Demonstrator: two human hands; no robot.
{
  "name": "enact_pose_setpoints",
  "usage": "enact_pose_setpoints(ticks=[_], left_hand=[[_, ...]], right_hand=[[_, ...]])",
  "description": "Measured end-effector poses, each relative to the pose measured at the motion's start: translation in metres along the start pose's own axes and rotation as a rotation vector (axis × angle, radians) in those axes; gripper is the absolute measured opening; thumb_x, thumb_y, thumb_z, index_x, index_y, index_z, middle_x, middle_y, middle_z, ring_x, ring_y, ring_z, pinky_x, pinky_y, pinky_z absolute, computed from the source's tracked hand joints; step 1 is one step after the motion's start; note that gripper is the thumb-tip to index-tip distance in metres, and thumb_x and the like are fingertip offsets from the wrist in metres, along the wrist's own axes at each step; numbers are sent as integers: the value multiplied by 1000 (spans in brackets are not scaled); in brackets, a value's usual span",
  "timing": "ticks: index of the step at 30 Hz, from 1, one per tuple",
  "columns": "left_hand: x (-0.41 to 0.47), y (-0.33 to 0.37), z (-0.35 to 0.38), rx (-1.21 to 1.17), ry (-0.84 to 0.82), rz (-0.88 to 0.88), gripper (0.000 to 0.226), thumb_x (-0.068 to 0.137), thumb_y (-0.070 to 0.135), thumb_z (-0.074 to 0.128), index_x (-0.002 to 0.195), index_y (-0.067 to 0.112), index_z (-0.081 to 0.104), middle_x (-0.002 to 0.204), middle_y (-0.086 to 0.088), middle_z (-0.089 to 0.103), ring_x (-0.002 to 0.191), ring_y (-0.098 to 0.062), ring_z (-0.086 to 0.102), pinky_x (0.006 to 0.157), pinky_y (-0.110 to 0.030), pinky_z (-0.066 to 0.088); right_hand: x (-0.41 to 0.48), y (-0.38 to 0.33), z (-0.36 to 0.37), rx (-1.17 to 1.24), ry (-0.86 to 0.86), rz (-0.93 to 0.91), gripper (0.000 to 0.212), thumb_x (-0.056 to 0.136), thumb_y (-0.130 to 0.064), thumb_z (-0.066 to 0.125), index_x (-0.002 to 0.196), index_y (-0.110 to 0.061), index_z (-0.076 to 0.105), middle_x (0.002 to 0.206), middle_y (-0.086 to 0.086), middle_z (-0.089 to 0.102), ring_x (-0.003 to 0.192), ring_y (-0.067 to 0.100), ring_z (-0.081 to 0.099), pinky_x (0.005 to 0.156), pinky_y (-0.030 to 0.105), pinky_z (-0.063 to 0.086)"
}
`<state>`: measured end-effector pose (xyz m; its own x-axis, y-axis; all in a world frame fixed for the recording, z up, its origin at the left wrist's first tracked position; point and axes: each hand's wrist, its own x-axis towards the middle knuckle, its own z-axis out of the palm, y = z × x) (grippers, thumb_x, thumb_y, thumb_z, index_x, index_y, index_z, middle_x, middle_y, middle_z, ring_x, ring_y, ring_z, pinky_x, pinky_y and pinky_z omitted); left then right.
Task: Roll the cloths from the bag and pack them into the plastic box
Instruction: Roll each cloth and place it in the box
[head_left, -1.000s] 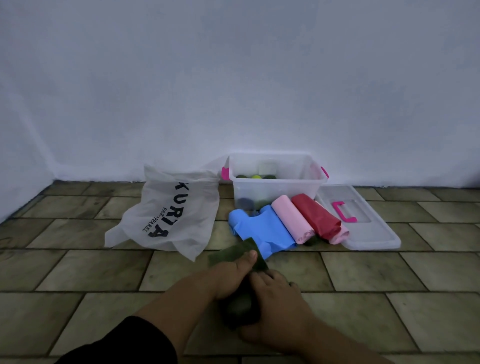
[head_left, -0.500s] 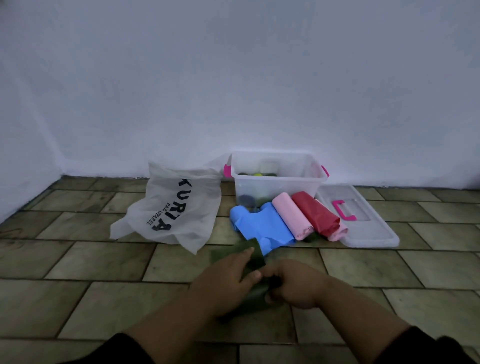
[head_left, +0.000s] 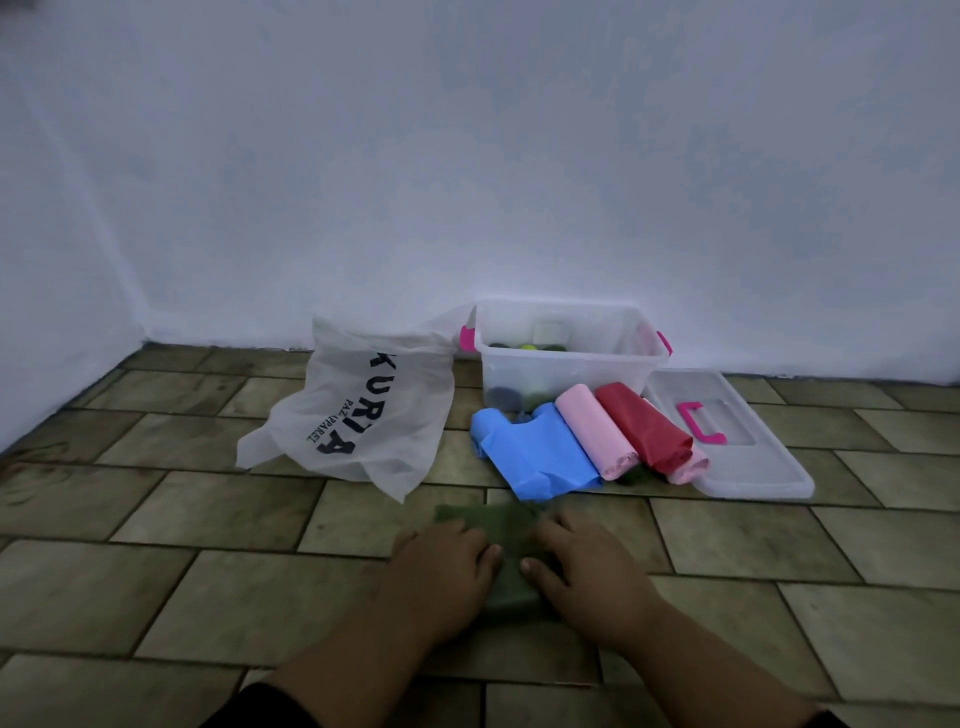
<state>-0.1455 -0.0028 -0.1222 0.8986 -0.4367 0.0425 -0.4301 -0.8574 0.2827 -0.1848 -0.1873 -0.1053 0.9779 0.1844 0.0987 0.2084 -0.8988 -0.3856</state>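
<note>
A dark green cloth (head_left: 506, 535) lies on the tiled floor in front of me. My left hand (head_left: 441, 571) rests on its left part and my right hand (head_left: 582, 571) on its right part, fingers laid over it. Behind it a blue cloth (head_left: 535, 457) lies spread, with a pink roll (head_left: 595, 436) and a red roll (head_left: 641, 428) beside it. The clear plastic box (head_left: 571, 364) with pink latches stands by the wall, with several rolls inside. The white bag (head_left: 363, 415) slumps to its left.
The box's clear lid (head_left: 737, 447) with a pink handle lies flat on the floor right of the rolls. A pale wall runs behind everything and meets another at the left corner. Bare tiles stretch to the left and right of my hands.
Both hands have spread apart over the green cloth, flattening it on the floor. Earlier they were bunched together on it. The view has shifted slightly.
</note>
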Motion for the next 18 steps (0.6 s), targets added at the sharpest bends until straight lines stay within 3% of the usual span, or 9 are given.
enact_pose_setpoints(ticks=[3,8,12,18], left_hand=[[5,-2,-3,42,-5,18,38,95,52,23,96,31,55,92,9,47,86,-10,46,79,-33,32],[-5,-9,2,54,162,168,47,86,67,16,98,34,47,99,13,45,90,-7,44,78,-28,30],[-11,-21,4,100,89,268,70,76,84,22,114,31,50,110,10,46,96,-7,43,82,-24,34],[6,-19,-14,-80,-46,151,62,76,74,42,121,31,45,120,10,53,103,-8,51,78,-24,38]], right_hand=[[-6,0,2,17,-4,-118,35,77,-52,58,107,-34,56,107,-12,50,97,6,46,81,23,41],[0,-2,-1,-44,21,-105,32,83,-49,55,110,-33,58,108,-10,56,98,11,52,82,29,44],[5,-1,1,-60,17,-83,32,87,-50,50,112,-30,57,108,-7,58,100,14,54,84,33,44],[3,4,-2,-45,-26,-69,54,75,-59,52,123,-39,40,115,-13,56,103,12,53,75,26,35]])
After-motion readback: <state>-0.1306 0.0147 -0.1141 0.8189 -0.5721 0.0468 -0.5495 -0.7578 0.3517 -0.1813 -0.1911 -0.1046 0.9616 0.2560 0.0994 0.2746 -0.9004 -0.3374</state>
